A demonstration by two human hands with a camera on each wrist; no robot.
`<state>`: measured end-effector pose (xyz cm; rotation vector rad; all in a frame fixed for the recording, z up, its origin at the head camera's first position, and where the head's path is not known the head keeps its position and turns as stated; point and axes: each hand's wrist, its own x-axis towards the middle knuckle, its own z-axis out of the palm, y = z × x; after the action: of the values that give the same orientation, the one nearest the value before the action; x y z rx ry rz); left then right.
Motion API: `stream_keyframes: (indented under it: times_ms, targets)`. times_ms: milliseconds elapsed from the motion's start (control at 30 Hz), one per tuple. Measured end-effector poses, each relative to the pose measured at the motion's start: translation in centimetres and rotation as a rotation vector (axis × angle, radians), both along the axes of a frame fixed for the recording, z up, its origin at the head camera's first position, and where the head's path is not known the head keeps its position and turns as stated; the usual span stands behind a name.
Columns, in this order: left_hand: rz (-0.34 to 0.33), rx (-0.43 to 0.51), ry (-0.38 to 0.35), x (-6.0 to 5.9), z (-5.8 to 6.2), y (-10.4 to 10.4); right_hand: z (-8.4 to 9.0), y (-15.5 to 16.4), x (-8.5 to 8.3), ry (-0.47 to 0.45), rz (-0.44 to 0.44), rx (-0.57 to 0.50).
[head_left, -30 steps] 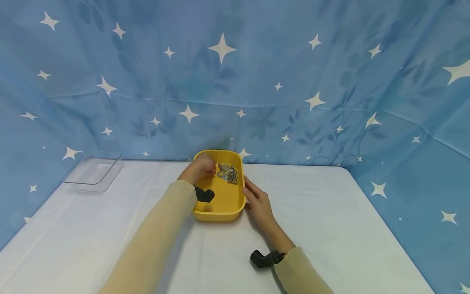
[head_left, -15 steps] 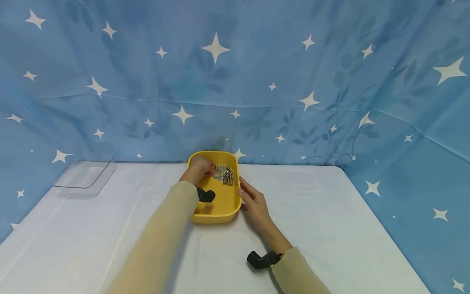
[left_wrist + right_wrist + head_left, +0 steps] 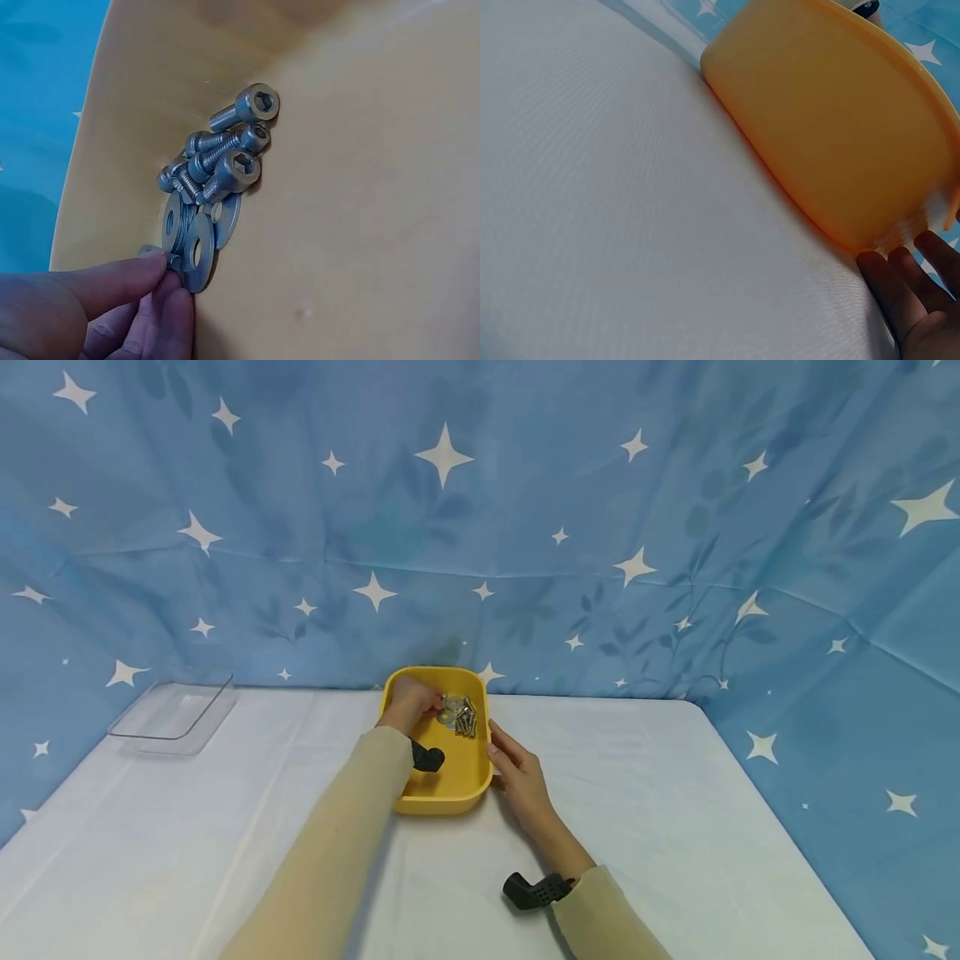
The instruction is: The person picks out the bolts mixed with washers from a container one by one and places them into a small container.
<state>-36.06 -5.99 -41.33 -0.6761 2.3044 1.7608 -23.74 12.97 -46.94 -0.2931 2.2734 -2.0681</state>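
Washers [image 3: 196,238] and socket-head bolts [image 3: 229,154] lie heaped at the far end of the yellow tray [image 3: 465,777], which sits at the table's [image 3: 675,827] back edge near its middle. Far left, at the back left corner, a clear plastic tray [image 3: 174,717] holds nothing visible, so the sorting looks barely begun. Left hand [image 3: 411,701] pinches a washer's edge, not yet lifted. Right hand [image 3: 517,773] rests with fingers relaxed against the yellow tray's right wall.

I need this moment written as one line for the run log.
left hand: pinches washer in yellow tray | right hand: rests open against tray's outer side | bolts: piled beside washers
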Motion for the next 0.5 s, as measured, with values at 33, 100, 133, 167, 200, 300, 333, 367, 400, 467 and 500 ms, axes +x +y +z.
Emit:
stream_keyframes:
  times_ms: [33,100,133,167,200,300,333,367,400,467,500]
  targets:
    - [0.005,-0.008,0.006,0.0,0.0,0.1,0.0,0.1,0.0,-0.002,-0.001,0.002]
    - [-0.003,-0.026,0.021,-0.1,0.0,0.5,0.1,0.3,0.0,0.003,-0.017,0.009]
    - [-0.012,-0.022,0.029,-0.1,0.0,0.7,0.2,0.5,0.0,0.003,-0.032,0.014]
    - [-0.02,-0.015,0.038,-0.2,-0.1,0.9,0.2,0.6,0.1,0.003,-0.044,0.016]
    - [-0.027,-0.014,0.043,-0.3,-0.1,1.1,0.2,0.8,0.1,0.008,-0.054,0.024]
    - [-0.034,-0.017,0.047,-0.4,-0.2,1.2,0.2,0.8,0.2,0.005,-0.064,0.036]
    - [-0.029,-0.024,0.043,-0.3,-0.3,1.1,0.1,0.7,0.2,0.001,-0.057,0.039]
    - [-0.022,-0.037,0.039,-0.3,-0.4,0.9,0.1,0.5,0.3,0.001,-0.048,0.041]
    - [-0.018,-0.051,0.036,-0.2,-0.4,0.6,0.0,0.3,0.3,-0.001,-0.042,0.045]
    - [-0.02,-0.076,0.041,0.1,-0.5,0.1,-0.1,-0.2,0.2,-0.002,-0.036,0.047]
    - [-0.027,-0.094,0.044,0.3,-0.5,-0.2,-0.1,-0.4,0.2,-0.002,-0.034,0.049]
